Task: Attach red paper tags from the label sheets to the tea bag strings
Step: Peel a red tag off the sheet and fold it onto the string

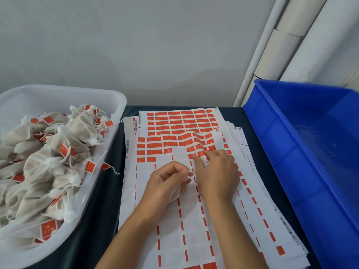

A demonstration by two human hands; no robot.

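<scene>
our left hand pinches the thin white tea bag string; right-hand fingers pick at a flimsy red paper tag, best lifted by its edge.

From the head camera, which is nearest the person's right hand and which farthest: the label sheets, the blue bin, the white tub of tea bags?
From the right hand:
1. Label sheets, directly under it, touched.
2. Blue bin, to its right.
3. White tub, far left, beyond the left hand.
</scene>
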